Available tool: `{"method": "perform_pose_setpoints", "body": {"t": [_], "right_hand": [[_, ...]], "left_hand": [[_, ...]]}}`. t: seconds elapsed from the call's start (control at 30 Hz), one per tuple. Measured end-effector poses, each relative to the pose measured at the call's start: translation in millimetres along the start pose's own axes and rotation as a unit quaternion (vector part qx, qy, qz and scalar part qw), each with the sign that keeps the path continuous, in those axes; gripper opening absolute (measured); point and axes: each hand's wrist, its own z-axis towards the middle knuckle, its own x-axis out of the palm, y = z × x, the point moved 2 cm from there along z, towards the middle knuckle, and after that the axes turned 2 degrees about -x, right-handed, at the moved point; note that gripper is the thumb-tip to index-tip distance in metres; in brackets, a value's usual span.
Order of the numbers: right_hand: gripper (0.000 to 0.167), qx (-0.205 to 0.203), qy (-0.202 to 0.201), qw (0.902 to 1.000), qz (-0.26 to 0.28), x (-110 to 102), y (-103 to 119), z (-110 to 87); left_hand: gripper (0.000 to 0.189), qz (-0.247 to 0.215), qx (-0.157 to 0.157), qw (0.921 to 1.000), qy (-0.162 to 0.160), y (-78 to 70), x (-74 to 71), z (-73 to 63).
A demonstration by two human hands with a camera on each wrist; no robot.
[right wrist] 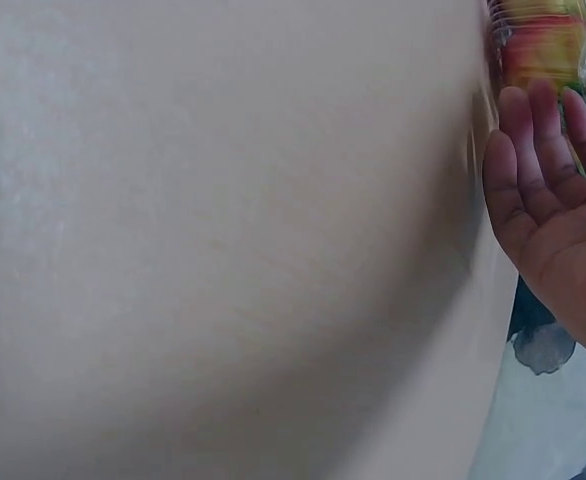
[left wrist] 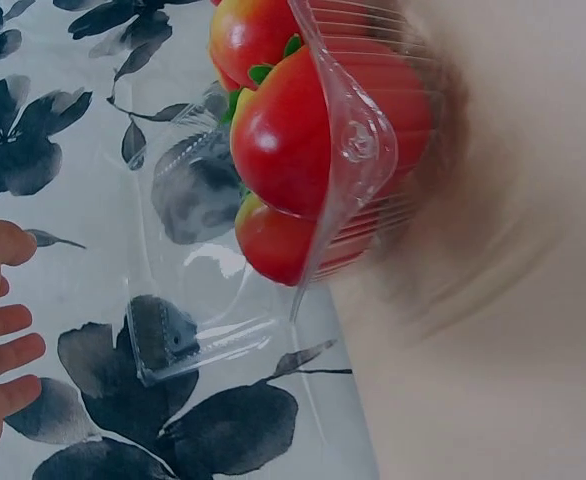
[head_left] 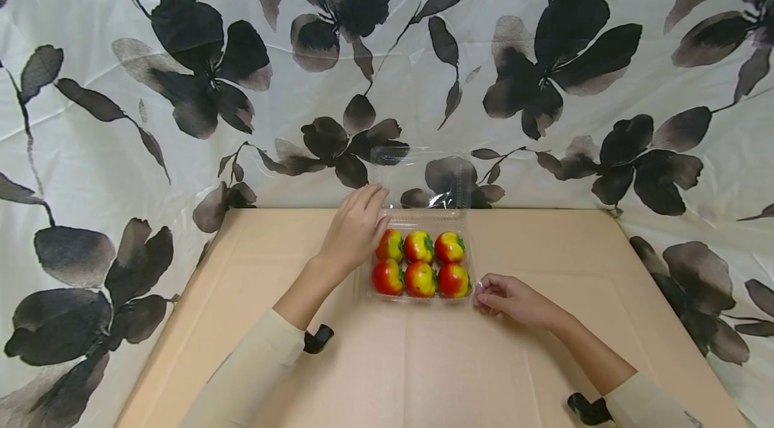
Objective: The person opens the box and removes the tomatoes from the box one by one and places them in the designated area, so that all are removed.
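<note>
A clear plastic clamshell box point(head_left: 423, 217) lies near the back edge of the table, its see-through lid point(head_left: 450, 199) folded back. Inside, several glossy red-and-yellow fruits point(head_left: 420, 279) with green leafy tops sit in two rows. My left hand point(head_left: 357, 225) is over the box's back left side, its fingers stretched toward the lid and holding nothing. In the left wrist view, that hand point(left wrist: 3, 350) shows spread fingers, apart from the lid. At the front right corner, my right hand point(head_left: 514, 297) has loosely bent fingers, the fingertips point(right wrist: 541, 95) right at the box wall.
The box stands on a light tan board point(head_left: 290, 374) with faint creases. Behind it and at both sides hangs or lies white cloth point(head_left: 423, 78) with dark printed flowers. A black wrist strap part point(head_left: 318, 339) sticks out at the left sleeve, another point(head_left: 588, 408) at the right.
</note>
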Motion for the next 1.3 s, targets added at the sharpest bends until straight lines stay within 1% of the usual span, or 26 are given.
{"method": "perform_pose_setpoints", "body": {"t": [0.1,0.2,0.33,0.43,0.5,0.6,0.67,0.73,0.83,0.9,1.03,1.2,1.23,1.3], "right_hand": [[0.022,0.012,-0.012,0.9996,-0.023,-1,4,-1.9],[0.022,0.024,-0.029,0.9981,-0.049,-1,10,-4.1],[0.02,0.036,-0.052,0.9936,-0.093,-3,15,-6.4],[0.015,0.037,-0.067,0.9896,-0.122,-7,17,-6.8],[0.013,0.032,-0.077,0.9875,-0.133,-9,19,-6.7],[0.01,0.01,-0.091,0.985,-0.146,-13,22,-6.4],[0.009,-0.003,-0.099,0.9839,-0.149,-16,26,-6.1],[0.009,-0.014,-0.104,0.9832,-0.15,-18,30,-5.8],[0.013,-0.019,-0.105,0.9836,-0.145,-20,37,-5.6],[0.018,-0.023,-0.107,0.9829,-0.148,-21,40,-5.3],[0.029,-0.039,-0.108,0.9792,-0.167,-22,46,-4.0],[0.044,-0.067,-0.101,0.9696,-0.213,-22,51,-1.1],[0.047,-0.068,-0.099,0.968,-0.22,-21,53,-0.5],[0.052,-0.07,-0.092,0.9662,-0.23,-21,54,0.9]], "left_hand": [[0.049,-0.013,-0.008,0.9998,0.01,1.9,-1.1,-4.6],[0.05,-0.033,-0.024,0.9989,0.022,4.6,-1.3,-9.2],[0.05,-0.062,-0.049,0.9964,0.032,8.1,-0.8,-16.4],[0.049,-0.079,-0.062,0.9945,0.032,10.6,0.7,-21.2],[0.049,-0.089,-0.066,0.9934,0.029,11.9,2.0,-24.3],[0.049,-0.102,-0.073,0.9917,0.028,14.0,4.6,-29.2],[0.05,-0.109,-0.082,0.99,0.035,15.3,6.2,-33.0],[0.052,-0.114,-0.097,0.9876,0.05,16.7,8.2,-37.6],[0.054,-0.12,-0.12,0.9827,0.075,18.5,11.6,-45.2],[0.055,-0.126,-0.131,0.9796,0.086,19.3,14.3,-49.9],[0.056,-0.145,-0.143,0.9752,0.087,19.9,18.4,-58.4],[0.057,-0.168,-0.157,0.9696,0.083,22.0,23.9,-68.8],[0.058,-0.174,-0.162,0.9676,0.085,22.8,25.0,-70.8],[0.058,-0.19,-0.179,0.961,0.093,24.6,27.3,-74.2]]}}
